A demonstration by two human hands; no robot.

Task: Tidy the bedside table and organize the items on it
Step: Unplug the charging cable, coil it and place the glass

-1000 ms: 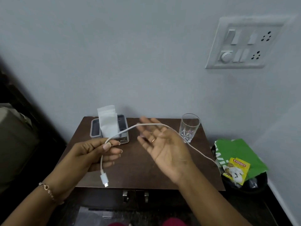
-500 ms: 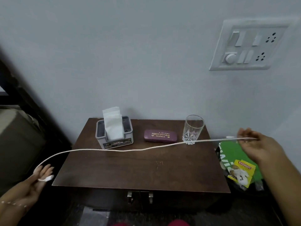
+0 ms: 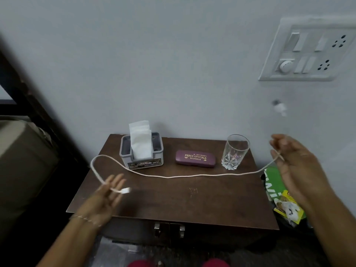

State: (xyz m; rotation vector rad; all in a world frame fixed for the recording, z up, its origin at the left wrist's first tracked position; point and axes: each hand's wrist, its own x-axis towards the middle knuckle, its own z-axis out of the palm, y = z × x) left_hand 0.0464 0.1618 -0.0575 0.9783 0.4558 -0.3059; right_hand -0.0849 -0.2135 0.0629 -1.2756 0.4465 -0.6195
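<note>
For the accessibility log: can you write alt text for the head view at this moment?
Two hands hold a white charging cable stretched slack above a dark wooden bedside table: left hand near one plug, right hand toward the other end. Behind it stand a tissue box, purple glasses case and empty glass.

I see a white cable (image 3: pixel 179 176) over the dark brown surface (image 3: pixel 173 197), a grey tissue box (image 3: pixel 141 157) with white tissue (image 3: pixel 140 139), a purple case (image 3: pixel 195 158) lettered in gold, a clear cut-pattern glass (image 3: pixel 234 152), and green packaging (image 3: pixel 273 180).
</note>
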